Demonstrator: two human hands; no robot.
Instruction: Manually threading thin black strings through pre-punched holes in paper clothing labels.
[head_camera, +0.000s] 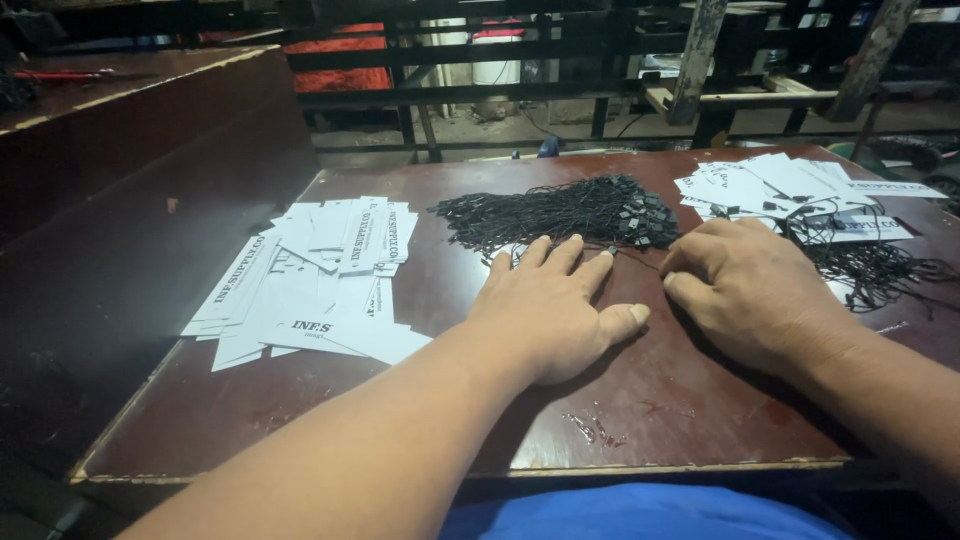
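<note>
On dark brown table (640, 410), centre: left hand (545, 305) flat, palm down, fingers spread, holding nothing; fingertips just touching near edge of bundle of black tag strings (560, 212). Bundle: thin black cords fanned left, small black plastic fastener ends bunched right. Right hand (745, 285) curled loosely, knuckles up; thumb and forefinger appear to pinch one thin string, grasp itself hidden. Left: scattered white paper hang tags (310, 275). Far right: tags already strung (790, 190), loose black cords trailing.

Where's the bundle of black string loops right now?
In the head view, the bundle of black string loops lies at the table's far middle, just beyond the left hand, between two spreads of white paper tags.
</note>
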